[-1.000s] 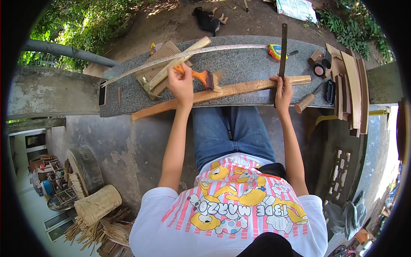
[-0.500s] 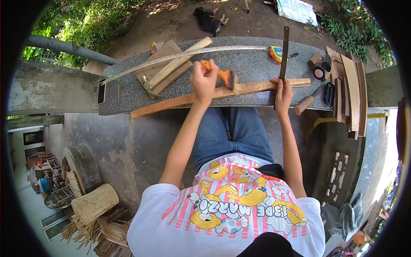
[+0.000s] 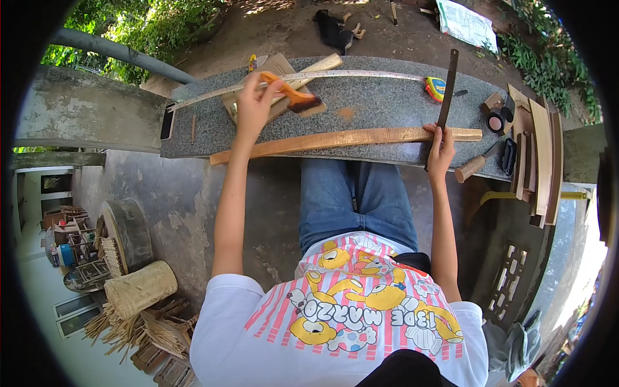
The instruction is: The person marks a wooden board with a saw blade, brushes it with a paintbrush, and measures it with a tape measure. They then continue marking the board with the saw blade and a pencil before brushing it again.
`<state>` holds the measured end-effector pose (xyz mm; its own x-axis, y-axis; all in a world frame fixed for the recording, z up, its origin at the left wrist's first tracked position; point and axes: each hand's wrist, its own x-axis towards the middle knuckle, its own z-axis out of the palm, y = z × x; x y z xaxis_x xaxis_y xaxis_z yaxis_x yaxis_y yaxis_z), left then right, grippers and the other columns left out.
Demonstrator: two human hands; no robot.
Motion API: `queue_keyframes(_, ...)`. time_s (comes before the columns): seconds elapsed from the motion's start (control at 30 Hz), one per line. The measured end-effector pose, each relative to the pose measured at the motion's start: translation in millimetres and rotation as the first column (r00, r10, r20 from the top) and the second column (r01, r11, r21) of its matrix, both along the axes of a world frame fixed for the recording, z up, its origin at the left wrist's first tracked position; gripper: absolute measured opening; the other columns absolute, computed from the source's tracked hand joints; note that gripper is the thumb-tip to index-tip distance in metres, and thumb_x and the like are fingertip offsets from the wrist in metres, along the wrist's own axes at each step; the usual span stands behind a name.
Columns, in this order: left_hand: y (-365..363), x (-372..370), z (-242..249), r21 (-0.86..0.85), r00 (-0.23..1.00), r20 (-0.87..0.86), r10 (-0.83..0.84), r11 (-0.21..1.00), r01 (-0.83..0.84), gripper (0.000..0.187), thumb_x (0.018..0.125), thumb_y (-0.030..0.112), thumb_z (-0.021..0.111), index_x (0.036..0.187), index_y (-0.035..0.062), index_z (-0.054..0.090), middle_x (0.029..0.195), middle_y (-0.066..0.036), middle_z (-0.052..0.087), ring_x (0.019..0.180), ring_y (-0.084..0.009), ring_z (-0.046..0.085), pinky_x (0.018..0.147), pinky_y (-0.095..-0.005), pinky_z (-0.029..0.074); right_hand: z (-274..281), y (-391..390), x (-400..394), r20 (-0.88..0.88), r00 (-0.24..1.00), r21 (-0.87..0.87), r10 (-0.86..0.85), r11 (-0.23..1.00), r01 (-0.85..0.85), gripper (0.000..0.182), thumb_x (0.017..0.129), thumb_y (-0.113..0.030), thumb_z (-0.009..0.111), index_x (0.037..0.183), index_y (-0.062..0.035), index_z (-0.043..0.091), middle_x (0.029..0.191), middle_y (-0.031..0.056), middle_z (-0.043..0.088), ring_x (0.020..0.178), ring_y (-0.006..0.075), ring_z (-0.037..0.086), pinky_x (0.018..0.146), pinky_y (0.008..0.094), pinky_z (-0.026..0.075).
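Note:
My left hand point(image 3: 253, 106) is closed round the orange handle of a paintbrush point(image 3: 293, 98), its bristles blurred above the bench. Below it lies a long wooden strip point(image 3: 348, 138) along the near edge of the bench, its left end jutting past. My right hand point(image 3: 441, 145) grips a dark, narrow saw blade point(image 3: 449, 90) with a hole in its tip. That blade stands across the strip near its right end, and my right fingers are against the wood. A small patch of sawdust point(image 3: 346, 113) sits on the granite beyond the strip.
The granite bench point(image 3: 387, 106) carries an extended tape measure point(image 3: 435, 88), a board point(image 3: 274, 64), a phone point(image 3: 167, 122), a wooden-handled tool point(image 3: 471, 168) and stacked wood pieces point(image 3: 541, 148). A dog point(image 3: 333, 31) lies on the ground beyond.
My left hand has drawn the paintbrush off the wooden strip, up and to the left. Sawdust now shows on the bench. My right hand keeps its grip on the saw blade. The view has shifted slightly.

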<state>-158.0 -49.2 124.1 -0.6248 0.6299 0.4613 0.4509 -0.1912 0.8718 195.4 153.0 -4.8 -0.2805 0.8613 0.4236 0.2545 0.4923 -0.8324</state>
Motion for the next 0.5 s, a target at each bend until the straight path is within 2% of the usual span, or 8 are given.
queue_keyframes(0.07, 21, 10, 4, -0.210, 0.977, 0.043, -0.211, 0.954, 0.215, 0.021, 0.098, 0.011, 0.066, 0.107, -0.0054, 0.058, 0.102, -0.010, 0.069, 0.090, -0.0167, 0.072, 0.076, -0.0280, 0.062, 0, -1, 0, -0.005, 1.000, -0.007, -0.004, 1.000, 0.004, 0.020, 0.105, -0.014, 0.049, 0.108, 0.0001, 0.062, 0.100, 0.0085, 0.076, 0.103, 0.0264, 0.066, 0.095, 0.0383, 0.045)
queue_keyframes(0.1, 31, 16, 4, -0.202, 0.976, 0.040, -0.213, 0.955, 0.217, 0.021, 0.098, 0.011, 0.066, 0.107, -0.0054, 0.058, 0.102, -0.010, 0.069, 0.090, -0.0167, 0.072, 0.076, -0.0280, 0.062, 0, -1, -1, -0.010, 1.000, -0.019, -0.009, 1.000, 0.008, 0.020, 0.105, -0.014, 0.049, 0.108, 0.0001, 0.062, 0.100, 0.0084, 0.076, 0.103, 0.0264, 0.066, 0.095, 0.0383, 0.045)
queue_keyframes(0.17, 51, 29, 4, -0.376, 0.930, 0.004, -0.368, 0.861, 0.343, 0.024, 0.097, 0.013, 0.066, 0.110, -0.0055, 0.057, 0.101, -0.011, 0.069, 0.091, -0.0172, 0.072, 0.075, -0.0276, 0.061, 1, -2, 0, -0.003, 1.000, -0.004, -0.017, 1.000, 0.017, 0.020, 0.105, -0.014, 0.049, 0.108, 0.0001, 0.062, 0.100, 0.0085, 0.076, 0.102, 0.0267, 0.066, 0.094, 0.0384, 0.045)
queue_keyframes(0.27, 78, 33, -12, -0.370, 0.856, 0.115, -0.504, 0.778, 0.508, 0.029, 0.096, 0.015, 0.067, 0.117, -0.0040, 0.058, 0.108, -0.011, 0.066, 0.097, -0.0186, 0.071, 0.077, -0.0297, 0.062, -2, 0, -1, -0.001, 1.000, 0.024, -0.020, 1.000, 0.020, 0.019, 0.105, -0.014, 0.049, 0.108, 0.0001, 0.062, 0.100, 0.0087, 0.076, 0.101, 0.0274, 0.066, 0.093, 0.0385, 0.045)
queue_keyframes(0.3, 86, 33, -15, -0.362, 0.855, 0.105, -0.508, 0.781, 0.508, 0.029, 0.096, 0.015, 0.067, 0.117, -0.0040, 0.058, 0.108, -0.011, 0.066, 0.097, -0.0186, 0.071, 0.077, -0.0297, 0.062, -3, 1, 0, -0.002, 1.000, 0.032, -0.020, 0.999, 0.020, 0.019, 0.105, -0.014, 0.049, 0.108, 0.0001, 0.062, 0.100, 0.0088, 0.076, 0.100, 0.0277, 0.066, 0.092, 0.0386, 0.045)
queue_keyframes(0.37, 101, 33, -17, -0.391, 0.784, 0.140, -0.605, 0.693, 0.605, 0.035, 0.096, 0.016, 0.068, 0.123, -0.0022, 0.055, 0.114, -0.012, 0.064, 0.105, -0.0200, 0.069, 0.080, -0.0310, 0.062, -3, 1, 1, -0.007, 1.000, 0.037, -0.021, 0.999, 0.022, 0.019, 0.105, -0.014, 0.049, 0.107, 0.0001, 0.063, 0.099, 0.0087, 0.076, 0.100, 0.0282, 0.066, 0.092, 0.0387, 0.045)
queue_keyframes(0.43, 119, 30, -16, -0.436, 0.767, 0.115, -0.631, 0.662, 0.610, 0.038, 0.096, 0.017, 0.068, 0.126, -0.0014, 0.053, 0.118, -0.012, 0.062, 0.109, -0.0218, 0.067, 0.083, -0.0323, 0.062, -1, 0, 1, 0.013, 1.000, 0.038, -0.015, 0.999, 0.015, 0.019, 0.105, -0.014, 0.049, 0.107, -0.0001, 0.063, 0.100, 0.0084, 0.076, 0.099, 0.0281, 0.066, 0.092, 0.0388, 0.045)
queue_keyframes(0.5, 140, 24, -21, -0.437, 0.781, -0.028, -0.624, 0.710, 0.552, 0.036, 0.097, 0.018, 0.067, 0.125, -0.0003, 0.053, 0.114, -0.013, 0.063, 0.109, -0.0213, 0.067, 0.085, -0.0337, 0.060, 2, -1, 0, 0.013, 1.000, 0.044, -0.015, 0.999, 0.015, 0.019, 0.105, -0.014, 0.049, 0.107, -0.0005, 0.063, 0.100, 0.0081, 0.076, 0.099, 0.0281, 0.065, 0.092, 0.0390, 0.045)
